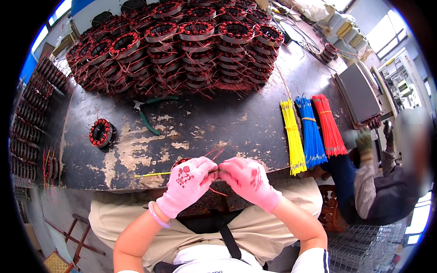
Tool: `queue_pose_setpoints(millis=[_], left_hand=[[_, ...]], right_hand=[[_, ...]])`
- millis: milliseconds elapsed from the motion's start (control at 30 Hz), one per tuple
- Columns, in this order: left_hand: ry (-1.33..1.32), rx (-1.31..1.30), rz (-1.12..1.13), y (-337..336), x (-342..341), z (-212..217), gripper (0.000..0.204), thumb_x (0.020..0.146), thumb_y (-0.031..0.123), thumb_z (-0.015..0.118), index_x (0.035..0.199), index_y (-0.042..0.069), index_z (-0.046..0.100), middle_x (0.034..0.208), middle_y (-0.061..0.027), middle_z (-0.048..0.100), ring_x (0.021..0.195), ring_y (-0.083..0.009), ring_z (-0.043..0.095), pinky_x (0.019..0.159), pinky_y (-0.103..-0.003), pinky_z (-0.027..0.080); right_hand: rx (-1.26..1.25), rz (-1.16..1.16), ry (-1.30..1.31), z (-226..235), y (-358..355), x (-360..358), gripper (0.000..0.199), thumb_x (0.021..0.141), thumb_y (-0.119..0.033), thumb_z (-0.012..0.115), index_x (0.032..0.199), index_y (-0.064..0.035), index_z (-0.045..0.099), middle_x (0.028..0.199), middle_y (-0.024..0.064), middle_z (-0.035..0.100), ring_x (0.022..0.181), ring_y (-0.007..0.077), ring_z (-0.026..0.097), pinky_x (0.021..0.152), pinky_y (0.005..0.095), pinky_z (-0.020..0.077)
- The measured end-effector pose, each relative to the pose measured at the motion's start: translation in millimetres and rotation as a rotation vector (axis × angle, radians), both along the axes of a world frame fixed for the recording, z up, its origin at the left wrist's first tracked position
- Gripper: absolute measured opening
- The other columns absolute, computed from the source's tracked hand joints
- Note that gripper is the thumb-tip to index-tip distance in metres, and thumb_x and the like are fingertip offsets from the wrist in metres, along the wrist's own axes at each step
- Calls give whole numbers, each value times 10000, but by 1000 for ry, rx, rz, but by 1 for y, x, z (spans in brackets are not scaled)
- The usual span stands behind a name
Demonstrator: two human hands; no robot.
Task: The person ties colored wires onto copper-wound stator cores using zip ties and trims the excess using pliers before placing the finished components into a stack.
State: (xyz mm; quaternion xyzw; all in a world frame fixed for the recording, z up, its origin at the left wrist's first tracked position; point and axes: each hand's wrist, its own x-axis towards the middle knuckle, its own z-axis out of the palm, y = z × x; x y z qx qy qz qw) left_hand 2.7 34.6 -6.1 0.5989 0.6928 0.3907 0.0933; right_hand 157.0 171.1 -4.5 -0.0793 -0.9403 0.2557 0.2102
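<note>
the left hand (187,182) and the right hand (248,179) both wear pink gloves. they meet at the near edge of the dark, scratched table (227,123). the fingers of both hands are curled and pinched on thin wires between them. a yellow wire (152,174) sticks out to the left from the left hand. thin red wires (216,154) poke up just above the hands. a round coil part (181,162) with red wire sits right under the left hand, mostly hidden, so it is hard to tell if the hand touches it.

another round coil (101,133) lies alone on the table, well to the left. green-handled pliers (148,119) lie past it, near the middle. a big pile of stacked coils (182,45) fills the far side of the table. on the right lie three bundles of wires side by side: a yellow bundle (293,136), a blue bundle (310,132) and a red bundle (328,125). another person (382,182) sits at the right, with a gloved hand (364,141) raised.
</note>
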Motion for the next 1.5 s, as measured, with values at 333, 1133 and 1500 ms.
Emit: queue_pose_setpoints(millis=[333, 1133, 1500], left_hand=[[-5, -22, -13, 0, -1, 0, 137, 802, 93, 752, 920, 62, 689, 910, -75, 699, 821, -296, 689, 716, -384, 548], [32, -8, -120, -4, 2, -3, 152, 820, 165, 747, 943, 101, 686, 946, -54, 697, 859, -260, 696, 720, -370, 563], [16, -59, 37, -13, -19, 2, 105, 797, 51, 701, 899, 77, 689, 894, -59, 698, 822, -291, 688, 736, -386, 547]], right_hand=[[155, -186, 32, 8, -7, 8, 338, 826, -326, 773, 1059, -113, 656, 938, 48, 696, 758, 228, 686, 669, 350, 550], [-484, -196, -357, 15, -2, 13, 248, 976, -231, 611, 875, -4, 599, 709, 113, 616, 665, 221, 589, 625, 386, 469], [387, -112, -65, 9, -16, 5, 289, 873, -329, 709, 1076, -133, 645, 921, 6, 644, 789, 192, 654, 687, 349, 522]])
